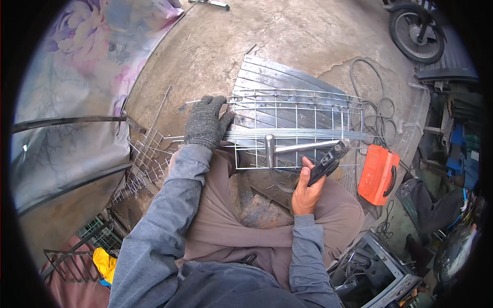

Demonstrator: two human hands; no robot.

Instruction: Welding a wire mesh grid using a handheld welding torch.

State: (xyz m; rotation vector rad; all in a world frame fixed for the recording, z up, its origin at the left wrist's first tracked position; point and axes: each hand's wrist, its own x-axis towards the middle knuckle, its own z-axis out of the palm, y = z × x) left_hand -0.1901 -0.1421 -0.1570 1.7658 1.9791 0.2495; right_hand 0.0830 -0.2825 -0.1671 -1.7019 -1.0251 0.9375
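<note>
My left hand [206, 122], in a dark grey knitted glove, is at the left edge of a silvery wire grid [308, 109]. Its fingers curl over the wires there, the thumb pointing right, and the fingertips are partly hidden. A bundle of thin straight wires [298, 134] crosses the grid and runs out past the glove. My bare right hand [307, 192] grips a black electrode holder [331, 161] at the grid's lower right. Over the lower wires lies a T-shaped metal hammer [270, 152]; its shaft reaches the black holder, and I cannot tell whether they touch.
Ribbed metal sheeting [277, 74] lies beneath the grid. An orange welding machine [378, 174] stands right of my knee, with a looped cable [382, 105] behind. More wire mesh [146, 161] lies left, beside a flowered sheet [77, 77]. A wheel [417, 35] stands far right.
</note>
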